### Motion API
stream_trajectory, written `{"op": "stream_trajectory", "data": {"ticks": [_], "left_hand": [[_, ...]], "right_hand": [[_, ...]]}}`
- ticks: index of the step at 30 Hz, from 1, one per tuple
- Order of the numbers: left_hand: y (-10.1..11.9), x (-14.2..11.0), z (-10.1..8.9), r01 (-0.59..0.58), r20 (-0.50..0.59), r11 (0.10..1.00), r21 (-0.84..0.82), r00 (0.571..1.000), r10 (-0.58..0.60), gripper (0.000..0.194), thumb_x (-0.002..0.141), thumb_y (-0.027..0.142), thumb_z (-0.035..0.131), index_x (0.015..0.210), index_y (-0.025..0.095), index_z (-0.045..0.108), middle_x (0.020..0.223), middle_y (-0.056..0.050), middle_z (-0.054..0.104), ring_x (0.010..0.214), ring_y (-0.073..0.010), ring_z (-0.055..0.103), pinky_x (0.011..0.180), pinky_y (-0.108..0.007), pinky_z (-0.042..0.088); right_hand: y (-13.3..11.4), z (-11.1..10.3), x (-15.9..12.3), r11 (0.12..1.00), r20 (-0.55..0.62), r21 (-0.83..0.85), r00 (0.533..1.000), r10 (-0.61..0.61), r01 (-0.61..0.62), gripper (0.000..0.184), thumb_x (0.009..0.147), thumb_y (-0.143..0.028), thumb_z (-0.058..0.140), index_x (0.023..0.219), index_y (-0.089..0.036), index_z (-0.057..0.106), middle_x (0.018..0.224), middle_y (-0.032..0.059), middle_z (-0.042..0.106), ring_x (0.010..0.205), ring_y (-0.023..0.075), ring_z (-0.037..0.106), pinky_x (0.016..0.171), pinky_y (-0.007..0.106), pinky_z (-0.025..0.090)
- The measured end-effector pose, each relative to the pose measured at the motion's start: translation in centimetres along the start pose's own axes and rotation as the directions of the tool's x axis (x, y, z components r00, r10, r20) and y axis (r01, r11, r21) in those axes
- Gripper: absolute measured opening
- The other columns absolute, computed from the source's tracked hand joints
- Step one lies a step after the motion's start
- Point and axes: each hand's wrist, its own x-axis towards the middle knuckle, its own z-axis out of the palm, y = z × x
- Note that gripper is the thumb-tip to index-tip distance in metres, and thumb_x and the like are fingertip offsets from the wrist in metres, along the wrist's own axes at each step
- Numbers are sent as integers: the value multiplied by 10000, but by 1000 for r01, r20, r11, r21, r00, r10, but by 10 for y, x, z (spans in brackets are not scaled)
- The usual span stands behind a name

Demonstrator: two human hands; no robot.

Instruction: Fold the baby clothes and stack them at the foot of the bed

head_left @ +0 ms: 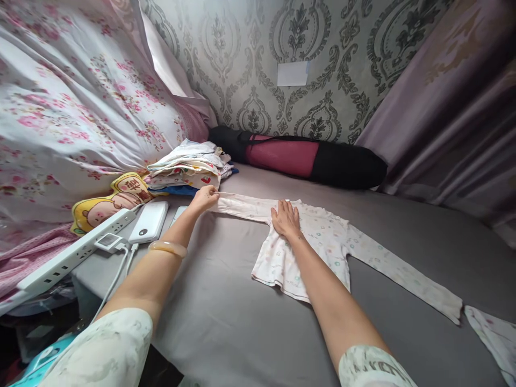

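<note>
A small white long-sleeved shirt (pixel 322 247) with a faint coloured print lies spread on the grey bed sheet (pixel 226 322). My left hand (pixel 205 199) pinches the cuff of its left-hand sleeve, which is stretched straight out to the side. Flat on the shirt near that shoulder rests my right hand (pixel 285 217), fingers extended and pressing the cloth. The other sleeve runs slanting down to the right, its cuff close to another printed garment (pixel 494 333) at the right edge. Just beyond my left hand sits a stack of folded clothes (pixel 189 166).
A long black and red bag (pixel 298 156) lies along the patterned wall. On the left are a white power strip (pixel 76 250), a white power bank (pixel 149 221) with cables, and a yellow cartoon cushion (pixel 108 201). Floral fabric (pixel 80 97) hangs at the left, a mauve curtain (pixel 435 107) at the right.
</note>
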Motion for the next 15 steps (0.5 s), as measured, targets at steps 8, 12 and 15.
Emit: {"op": "stream_trajectory", "data": {"ticks": [8, 12, 15], "left_hand": [[2, -7, 33, -4, 17, 854, 520, 1000, -5, 356, 907, 201, 368, 1199, 169, 568, 1181, -199, 533, 957, -303, 643, 775, -375, 471], [13, -10, 38, 28, -73, 803, 596, 997, 19, 388, 878, 93, 331, 1178, 86, 577, 1158, -254, 537, 1004, -333, 601, 806, -428, 440], [33, -9, 47, -37, -134, 788, 614, 979, 151, 355, 852, 65, 370, 1108, 62, 616, 1153, -282, 563, 1124, -386, 511, 891, -505, 376]], "right_hand": [[-1, 0, -2, 999, -17, -37, 1000, -16, 15, 609, 1010, -451, 148, 1540, -177, 268, 1612, 73, 222, 1482, 224, 121, 1179, 427, 33], [-1, 1, -2, 999, -12, -51, 1000, -8, 8, 605, 1011, -456, 152, 1536, -186, 283, 1613, 72, 218, 1482, 225, 116, 1179, 428, 32], [-2, 1, -2, 999, -15, -43, 1000, -4, 4, 602, 1011, -452, 157, 1534, -186, 290, 1613, 69, 219, 1482, 226, 116, 1180, 429, 36]]}}
